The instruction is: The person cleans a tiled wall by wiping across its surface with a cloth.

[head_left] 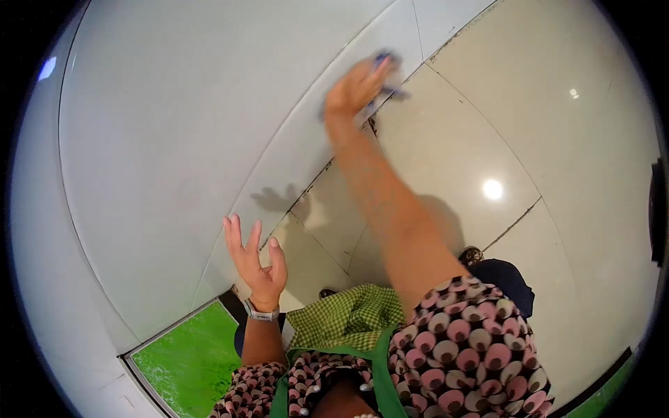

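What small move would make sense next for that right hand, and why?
Probably draw the right hand and the blurred, cloth-like bluish thing slightly back along the floor seam toward the wearer: dark marks show there, and the empty left hand is clear of them.

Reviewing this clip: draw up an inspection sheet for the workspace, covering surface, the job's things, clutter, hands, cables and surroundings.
Surface: glossy white strip beside pale floor tiles; dark marks along the joint.
Job's things: one blue cloth-like item at the strip, blurred.
Clutter: nothing seen.
Hands: right hand on the blue item, grip unclear from blur; left hand open, raised, holding nothing, watch on its wrist.
Cables: nothing seen.
Surroundings: large white panel; bright green panel at lower left.
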Demonstrator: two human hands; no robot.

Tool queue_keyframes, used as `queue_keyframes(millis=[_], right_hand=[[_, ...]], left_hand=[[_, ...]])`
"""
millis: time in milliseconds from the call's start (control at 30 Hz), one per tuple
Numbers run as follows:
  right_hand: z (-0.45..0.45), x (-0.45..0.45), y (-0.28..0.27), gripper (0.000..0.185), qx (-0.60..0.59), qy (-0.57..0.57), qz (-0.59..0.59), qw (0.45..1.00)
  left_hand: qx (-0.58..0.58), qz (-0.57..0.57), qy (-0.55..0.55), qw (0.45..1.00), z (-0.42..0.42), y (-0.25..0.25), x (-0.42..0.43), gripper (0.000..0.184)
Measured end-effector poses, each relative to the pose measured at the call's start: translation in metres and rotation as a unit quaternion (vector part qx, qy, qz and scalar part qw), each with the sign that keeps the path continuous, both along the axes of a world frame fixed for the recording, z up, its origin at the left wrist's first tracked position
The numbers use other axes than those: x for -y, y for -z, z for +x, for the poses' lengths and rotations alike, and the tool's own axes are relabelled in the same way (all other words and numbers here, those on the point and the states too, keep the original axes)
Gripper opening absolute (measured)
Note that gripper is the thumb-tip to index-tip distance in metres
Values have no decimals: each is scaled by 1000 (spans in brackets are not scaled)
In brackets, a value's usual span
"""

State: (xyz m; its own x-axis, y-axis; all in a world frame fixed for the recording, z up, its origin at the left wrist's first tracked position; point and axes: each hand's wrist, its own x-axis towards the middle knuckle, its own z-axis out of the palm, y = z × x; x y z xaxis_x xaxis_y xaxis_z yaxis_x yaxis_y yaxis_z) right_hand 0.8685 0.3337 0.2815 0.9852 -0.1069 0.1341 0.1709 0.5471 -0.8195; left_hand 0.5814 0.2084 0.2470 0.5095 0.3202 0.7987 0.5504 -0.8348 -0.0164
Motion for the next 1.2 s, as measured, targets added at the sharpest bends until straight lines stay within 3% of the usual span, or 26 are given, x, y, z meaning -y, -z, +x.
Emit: queue_keyframes(millis=[133,200,400,500,533,600,667,767,833,933,1000,1067,1100,1133,1200], right_hand=[[-141,-31,59,55,-100,-128,-49,986],[-192,-34,72,53,-204,-233,-102,945],[-105,-97,128,53,-155,-236,-92,955],[15,-31,56,35,-113,-91,69,987],[41,-9,39,27,-88,-93,170,977],[115,7,27,15,-67,-139,190,969],[142,51,-7,20,-119,-229,307,916],[116,101,-44,30,-14,-216,267,939],[116,99,-45,38,56,-116,192,973],[153,89,-19,41,110,-148,116,976],[177,75,-2,43,111,-146,62,981],[211,29,28,50,33,-132,40,990],[196,19,27,62,-41,-181,85,979],[189,7,35,54,-17,-144,108,983],[167,-13,53,47,-12,-106,35,994]], left_hand=[[-3,-3,-6,1000,2,-1,-3,35],[4,-15,-12,1000,4,0,-4,34],[8,-48,-14,999,1,-5,-9,32],[25,-86,-34,995,-7,-7,6,32],[32,-93,-40,994,-11,-7,13,31],[41,-102,-46,993,-20,-4,23,31],[36,-86,-35,995,-34,-2,26,30],[45,-88,-34,995,-41,-6,26,29],[47,-89,-35,994,-41,-10,29,28],[51,-91,-21,994,-38,-11,27,26],[34,-89,-28,995,-40,-13,29,25],[18,-88,-34,995,-41,-14,31,24],[10,-93,-41,995,-42,-14,33,24],[3,-98,-47,994,-42,-14,34,24],[8,-94,-45,994,-39,-13,37,26]])
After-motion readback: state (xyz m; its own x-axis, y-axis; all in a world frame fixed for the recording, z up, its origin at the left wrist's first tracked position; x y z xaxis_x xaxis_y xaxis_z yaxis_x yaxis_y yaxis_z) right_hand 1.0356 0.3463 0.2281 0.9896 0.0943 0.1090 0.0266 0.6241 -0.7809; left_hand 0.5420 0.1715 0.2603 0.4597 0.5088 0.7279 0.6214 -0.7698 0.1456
